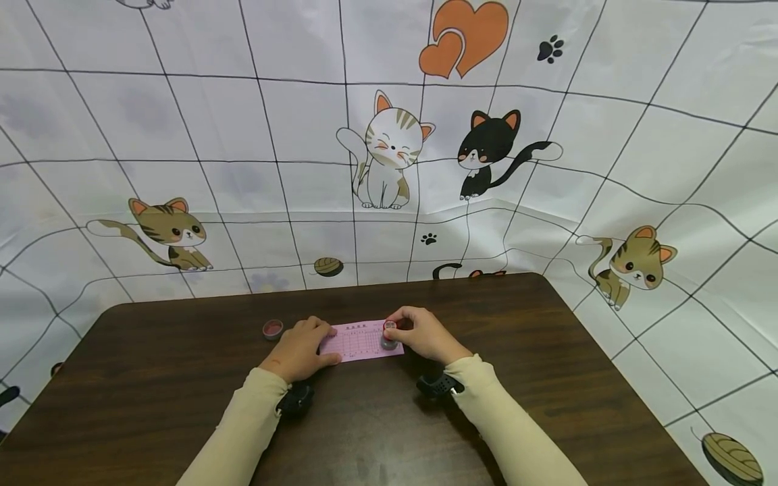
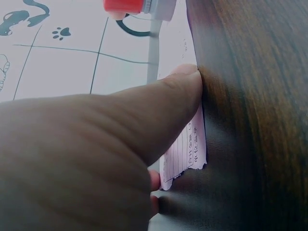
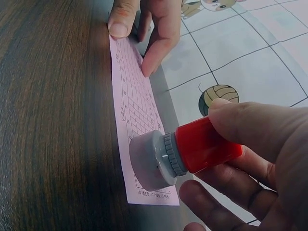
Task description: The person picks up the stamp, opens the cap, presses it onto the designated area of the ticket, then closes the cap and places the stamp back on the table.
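A pink printed slip of paper (image 1: 360,339) with a ruled grid lies on the dark wooden table. My right hand (image 1: 427,335) pinches the red handle of a stamp (image 3: 207,144) between thumb and fingers. The stamp's grey round base stands upright on the slip's right end. On the slip's left end rests my left hand (image 1: 302,349), its thumb (image 2: 180,91) pressing the near edge and its fingers touching the far side. The stamp's underside is hidden against the paper.
A small round grey cap (image 1: 273,329) with a reddish inside sits just left of my left hand. The brown table (image 1: 170,385) ends at a white cloth (image 1: 292,135) printed with cats and grid lines. Each wrist wears a black strap (image 1: 439,385).
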Available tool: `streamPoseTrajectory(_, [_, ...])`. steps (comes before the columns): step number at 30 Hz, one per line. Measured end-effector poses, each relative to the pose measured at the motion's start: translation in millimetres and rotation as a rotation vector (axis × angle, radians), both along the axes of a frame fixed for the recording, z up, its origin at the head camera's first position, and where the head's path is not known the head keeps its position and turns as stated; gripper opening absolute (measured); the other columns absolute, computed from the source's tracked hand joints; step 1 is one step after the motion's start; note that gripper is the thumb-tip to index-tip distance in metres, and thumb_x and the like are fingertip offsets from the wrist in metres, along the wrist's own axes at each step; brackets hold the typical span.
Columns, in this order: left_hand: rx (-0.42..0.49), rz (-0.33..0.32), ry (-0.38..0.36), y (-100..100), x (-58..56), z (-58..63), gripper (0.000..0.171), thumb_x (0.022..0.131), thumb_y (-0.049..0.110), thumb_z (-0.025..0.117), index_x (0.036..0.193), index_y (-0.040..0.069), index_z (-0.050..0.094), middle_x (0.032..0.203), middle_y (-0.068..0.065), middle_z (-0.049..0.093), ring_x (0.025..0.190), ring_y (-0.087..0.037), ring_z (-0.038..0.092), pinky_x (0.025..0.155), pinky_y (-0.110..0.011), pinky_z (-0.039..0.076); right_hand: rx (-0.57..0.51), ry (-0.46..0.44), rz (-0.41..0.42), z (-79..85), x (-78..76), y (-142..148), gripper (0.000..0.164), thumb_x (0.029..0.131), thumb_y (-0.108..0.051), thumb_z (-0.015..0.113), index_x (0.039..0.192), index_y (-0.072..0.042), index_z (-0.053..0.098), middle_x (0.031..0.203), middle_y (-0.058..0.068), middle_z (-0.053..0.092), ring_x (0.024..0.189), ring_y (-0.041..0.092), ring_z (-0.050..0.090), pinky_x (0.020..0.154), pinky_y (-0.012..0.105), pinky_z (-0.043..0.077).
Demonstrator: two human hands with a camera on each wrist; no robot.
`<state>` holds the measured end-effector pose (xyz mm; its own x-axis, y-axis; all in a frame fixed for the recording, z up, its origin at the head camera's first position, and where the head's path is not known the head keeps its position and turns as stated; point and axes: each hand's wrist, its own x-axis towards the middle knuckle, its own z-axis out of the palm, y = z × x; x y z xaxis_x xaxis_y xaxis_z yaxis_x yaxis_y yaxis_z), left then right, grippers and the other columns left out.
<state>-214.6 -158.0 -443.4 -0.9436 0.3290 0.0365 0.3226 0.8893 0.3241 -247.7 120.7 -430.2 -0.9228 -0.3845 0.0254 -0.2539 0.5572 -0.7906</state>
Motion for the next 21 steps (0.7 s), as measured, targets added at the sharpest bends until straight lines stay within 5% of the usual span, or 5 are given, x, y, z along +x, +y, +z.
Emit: streamPoseTrajectory(21, [0.004,-0.006,0.014,-0.2,1.3,0.2,0.057,0.093,0.04,0.077,0.136,0.005,0.064,0.136,-0.018,0.058,0.128,-0.04,0.053,0.108,-0.062,0.041,-0.021,0.013,0.015,-1.7,-0.9,-0.4,0.017,0.095,-0.023,0.077,0.107,-0.011,0.074,0.1,0.001,0.069,0.089,0.016,0.061,0.076,0.032,0.053])
